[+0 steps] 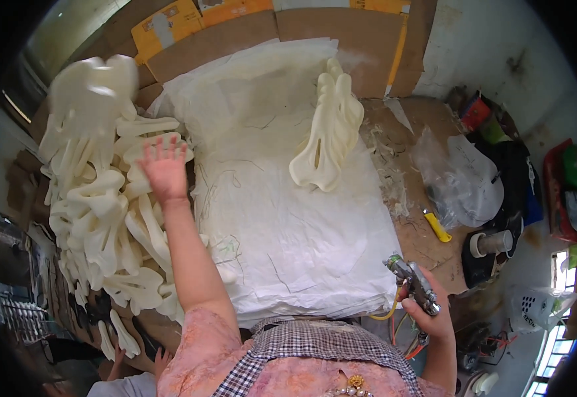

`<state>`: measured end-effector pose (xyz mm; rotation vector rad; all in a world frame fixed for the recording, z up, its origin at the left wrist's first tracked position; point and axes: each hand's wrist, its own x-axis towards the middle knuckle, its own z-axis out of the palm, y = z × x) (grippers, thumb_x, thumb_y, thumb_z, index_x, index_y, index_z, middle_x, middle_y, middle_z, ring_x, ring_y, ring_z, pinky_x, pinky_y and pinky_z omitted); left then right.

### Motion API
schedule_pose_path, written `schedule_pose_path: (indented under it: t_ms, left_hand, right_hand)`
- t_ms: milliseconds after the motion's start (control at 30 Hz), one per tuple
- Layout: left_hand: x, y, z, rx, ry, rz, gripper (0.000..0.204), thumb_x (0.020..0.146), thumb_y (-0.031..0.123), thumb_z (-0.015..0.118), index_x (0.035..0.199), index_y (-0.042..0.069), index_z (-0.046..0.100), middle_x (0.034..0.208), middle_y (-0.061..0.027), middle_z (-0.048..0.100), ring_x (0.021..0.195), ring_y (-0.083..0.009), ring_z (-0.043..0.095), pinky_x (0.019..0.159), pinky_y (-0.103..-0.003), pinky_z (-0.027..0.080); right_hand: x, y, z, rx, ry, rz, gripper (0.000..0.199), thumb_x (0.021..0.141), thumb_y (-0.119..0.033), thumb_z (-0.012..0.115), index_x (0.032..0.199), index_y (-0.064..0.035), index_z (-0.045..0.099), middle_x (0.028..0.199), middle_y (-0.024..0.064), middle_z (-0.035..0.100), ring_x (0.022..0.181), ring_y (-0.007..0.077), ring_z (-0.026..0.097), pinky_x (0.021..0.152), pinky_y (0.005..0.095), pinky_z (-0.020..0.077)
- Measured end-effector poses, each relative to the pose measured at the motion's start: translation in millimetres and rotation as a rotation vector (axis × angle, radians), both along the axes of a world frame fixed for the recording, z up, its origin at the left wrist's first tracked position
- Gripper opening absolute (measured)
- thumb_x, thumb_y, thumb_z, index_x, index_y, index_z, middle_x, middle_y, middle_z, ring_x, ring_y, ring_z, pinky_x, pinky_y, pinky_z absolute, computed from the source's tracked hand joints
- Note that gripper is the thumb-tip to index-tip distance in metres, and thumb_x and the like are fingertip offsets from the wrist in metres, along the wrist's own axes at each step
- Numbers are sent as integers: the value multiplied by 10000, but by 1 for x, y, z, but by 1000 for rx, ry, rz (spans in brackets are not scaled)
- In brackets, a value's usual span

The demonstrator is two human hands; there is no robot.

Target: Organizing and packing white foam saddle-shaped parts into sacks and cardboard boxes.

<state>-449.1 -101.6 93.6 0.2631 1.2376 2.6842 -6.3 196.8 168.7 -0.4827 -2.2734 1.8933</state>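
My left hand (164, 173) is stretched out over a heap of cream foam pads (103, 198), its fingers spread and nothing in them. The pads look like bicycle saddle padding, with long slots in the middle. Above the far end of the heap, a pad (93, 89) is smeared by motion, apart from my hand. In my right hand (427, 304) is a metal spray gun (414, 284), with a yellow hose below it, held at the near right corner of the white sheet. A row of similar pads (328, 129) stands close together at the sheet's far right.
White plastic sheeting (282, 231) with loose strands covers the table's middle. To the right lie a yellow cutter knife (437, 227), a clear plastic bag (447, 178) and a cylindrical container (493, 243). Cardboard (229, 46) walls the back. Another person's hands (161, 362) show at lower left.
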Motion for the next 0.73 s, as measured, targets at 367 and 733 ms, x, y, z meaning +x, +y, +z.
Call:
schedule_pose_path:
  t_ms: [367,733]
  left_hand:
    - [7,183,-173,-1141,525,99,478,719,78,631,1187,90,531,1084,-129,538,984,-257,532,856,-344,422]
    - [-5,156,-131,-530,-94,-348,370,737,118,643,1106,135,610,1222,-113,513,1027,-229,542,875,-348,428]
  right_hand:
    - [-12,-17,16,70,63,-163,547,731,-66,643,1227,30,435,873,96,599,777,134,582,691,264,474]
    - [-12,-20,7,111,92,-104,678,754,-152,657,1316,25,321,958,141,588,842,202,585,771,324,467]
